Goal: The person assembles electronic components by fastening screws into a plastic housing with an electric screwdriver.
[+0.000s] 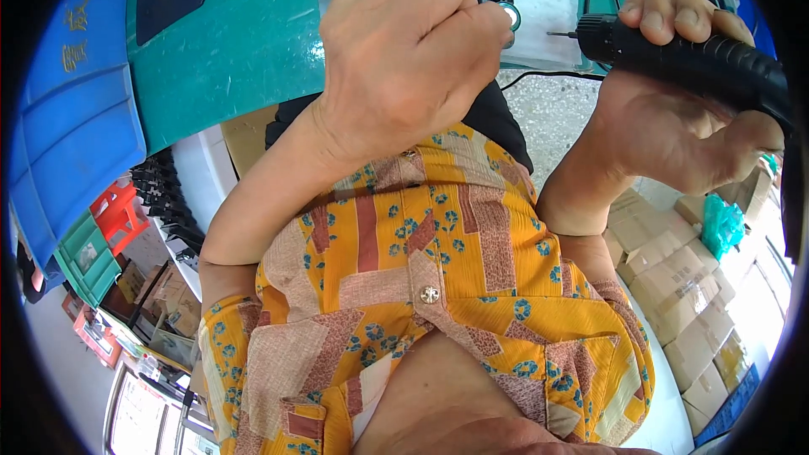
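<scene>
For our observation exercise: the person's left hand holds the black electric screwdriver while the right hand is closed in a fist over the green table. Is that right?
Not quite. The head view shows the black electric screwdriver in the right hand; the left hand is the fist over the green table.

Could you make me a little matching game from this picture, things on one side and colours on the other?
Things:
1. power screwdriver in the right hand
2. work surface beyond the left hand
3. crate at the left
4. shirt

Colours:
A. blue
B. yellow patterned
C. black
D. green

Pairs: 1-C, 2-D, 3-A, 4-B
</scene>
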`<state>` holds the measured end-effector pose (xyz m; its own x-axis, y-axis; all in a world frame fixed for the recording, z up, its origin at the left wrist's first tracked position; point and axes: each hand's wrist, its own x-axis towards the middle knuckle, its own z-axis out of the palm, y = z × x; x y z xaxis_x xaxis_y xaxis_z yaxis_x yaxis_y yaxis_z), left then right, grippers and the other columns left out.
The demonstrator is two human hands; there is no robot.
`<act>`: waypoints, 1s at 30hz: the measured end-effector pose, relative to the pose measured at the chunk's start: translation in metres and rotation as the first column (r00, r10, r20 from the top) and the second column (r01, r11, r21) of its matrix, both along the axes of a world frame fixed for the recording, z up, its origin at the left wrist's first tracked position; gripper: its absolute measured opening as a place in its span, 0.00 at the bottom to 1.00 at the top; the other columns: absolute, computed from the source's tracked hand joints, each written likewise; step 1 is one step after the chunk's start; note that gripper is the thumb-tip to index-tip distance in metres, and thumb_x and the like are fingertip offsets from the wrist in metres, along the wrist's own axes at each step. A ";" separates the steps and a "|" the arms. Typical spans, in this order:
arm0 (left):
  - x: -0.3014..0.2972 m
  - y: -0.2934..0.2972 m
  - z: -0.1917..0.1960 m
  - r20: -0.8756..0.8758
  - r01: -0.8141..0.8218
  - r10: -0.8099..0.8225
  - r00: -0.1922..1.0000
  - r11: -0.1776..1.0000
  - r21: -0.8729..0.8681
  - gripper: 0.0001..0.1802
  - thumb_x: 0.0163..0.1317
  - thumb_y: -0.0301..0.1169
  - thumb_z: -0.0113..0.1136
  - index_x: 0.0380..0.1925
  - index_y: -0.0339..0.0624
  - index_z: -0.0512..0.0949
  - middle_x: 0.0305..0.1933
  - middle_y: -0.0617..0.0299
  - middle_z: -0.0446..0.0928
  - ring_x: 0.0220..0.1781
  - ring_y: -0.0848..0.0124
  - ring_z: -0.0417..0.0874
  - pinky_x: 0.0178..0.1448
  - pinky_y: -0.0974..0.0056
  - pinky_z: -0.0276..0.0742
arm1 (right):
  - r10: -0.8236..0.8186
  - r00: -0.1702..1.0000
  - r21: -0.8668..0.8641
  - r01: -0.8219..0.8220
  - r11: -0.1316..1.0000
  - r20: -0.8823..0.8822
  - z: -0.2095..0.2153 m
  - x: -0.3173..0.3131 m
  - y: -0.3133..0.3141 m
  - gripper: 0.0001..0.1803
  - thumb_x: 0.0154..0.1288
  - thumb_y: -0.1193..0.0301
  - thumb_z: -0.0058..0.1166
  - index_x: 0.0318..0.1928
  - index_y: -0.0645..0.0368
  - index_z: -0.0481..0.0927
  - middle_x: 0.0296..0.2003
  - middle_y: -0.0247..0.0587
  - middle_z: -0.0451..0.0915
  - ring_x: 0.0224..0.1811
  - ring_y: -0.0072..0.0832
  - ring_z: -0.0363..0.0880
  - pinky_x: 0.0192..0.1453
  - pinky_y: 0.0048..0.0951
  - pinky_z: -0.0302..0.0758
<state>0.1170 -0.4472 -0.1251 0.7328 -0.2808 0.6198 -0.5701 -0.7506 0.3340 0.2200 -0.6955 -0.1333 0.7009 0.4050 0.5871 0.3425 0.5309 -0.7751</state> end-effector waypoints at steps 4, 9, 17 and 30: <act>0.006 0.000 0.003 -0.025 0.023 -0.023 0.999 1.000 0.006 0.14 0.47 0.20 0.73 0.36 0.38 0.84 0.27 0.61 0.72 0.27 0.61 0.74 0.37 0.55 0.67 | 0.040 0.999 -0.008 -0.040 0.999 -0.013 -0.001 0.003 -0.004 0.47 0.58 0.28 0.55 0.56 0.61 0.80 0.42 0.43 0.78 0.40 0.36 0.77 0.49 0.43 0.73; 0.010 0.001 0.002 -0.068 0.053 -0.052 0.996 0.999 0.009 0.14 0.49 0.19 0.71 0.38 0.37 0.84 0.27 0.61 0.71 0.27 0.61 0.74 0.35 0.56 0.65 | -0.018 0.999 0.096 0.022 0.995 -0.039 -0.004 -0.014 0.022 0.47 0.58 0.28 0.55 0.56 0.61 0.80 0.42 0.43 0.78 0.40 0.35 0.76 0.49 0.43 0.73; 0.005 -0.015 -0.028 0.118 -0.079 0.088 0.989 0.994 -0.075 0.12 0.44 0.22 0.75 0.31 0.45 0.85 0.26 0.67 0.74 0.29 0.65 0.76 0.48 0.56 0.73 | -0.080 0.996 0.161 0.087 0.983 -0.046 0.004 -0.027 0.032 0.47 0.57 0.29 0.55 0.56 0.60 0.80 0.42 0.42 0.77 0.40 0.34 0.76 0.49 0.42 0.72; -0.010 0.003 -0.042 0.160 -0.108 0.137 0.978 0.978 -0.178 0.15 0.46 0.20 0.75 0.36 0.44 0.88 0.25 0.71 0.77 0.26 0.73 0.76 0.61 0.51 0.73 | -0.123 0.987 0.149 0.137 0.979 -0.099 0.011 -0.028 0.038 0.44 0.54 0.31 0.57 0.53 0.59 0.80 0.40 0.42 0.77 0.39 0.34 0.75 0.48 0.42 0.71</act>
<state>0.1069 -0.4446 -0.1670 0.6349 -0.0767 0.7688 -0.5362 -0.7601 0.3670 0.1924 -0.6579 -0.1222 0.7938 0.2159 0.5686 0.3497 0.6028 -0.7172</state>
